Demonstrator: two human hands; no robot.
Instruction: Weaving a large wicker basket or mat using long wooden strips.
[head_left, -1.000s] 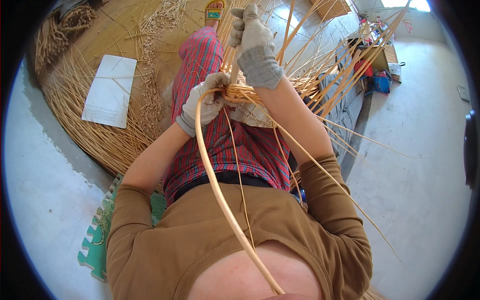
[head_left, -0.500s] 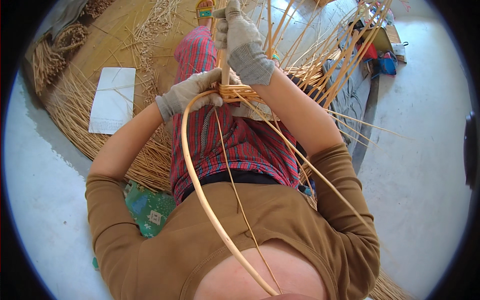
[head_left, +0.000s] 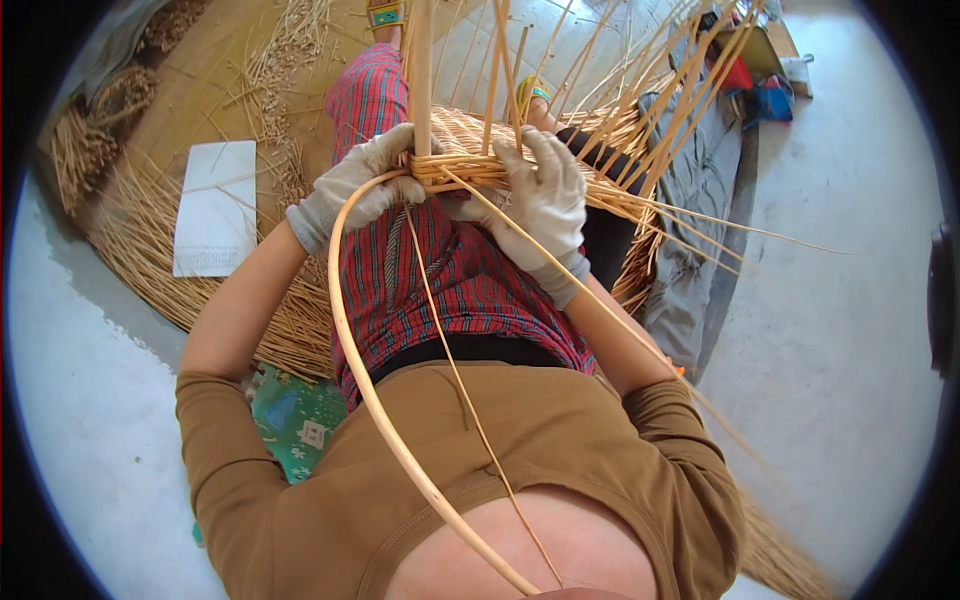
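Beyond my lap is a wicker basket in the making, with a woven pale base (head_left: 468, 128), a narrow woven border (head_left: 460, 168) on its near side and upright stakes. My left hand (head_left: 370, 185), in a whitish glove, is closed around the border's left corner beside a thick upright stake (head_left: 421, 80). From that corner a thick bent rod (head_left: 365, 375) arcs toward my chest. My gloved right hand (head_left: 548, 205) grips the border's right part, fingers curled over it and thumb below. A thinner cane (head_left: 620, 318) slants from the border across my right forearm.
Long willow rods (head_left: 690, 110) fan out at the upper right. More rods (head_left: 140, 225) lie heaped at the left under a white sheet (head_left: 217, 205). Tied bundles (head_left: 85, 160) stand far left. A red and a blue object (head_left: 772, 103) sit far right. Grey cloth (head_left: 690, 190) lies right of the basket.
My right hand has come down from the tall upright stake to the woven border. The basket and my left hand have shifted slightly left.
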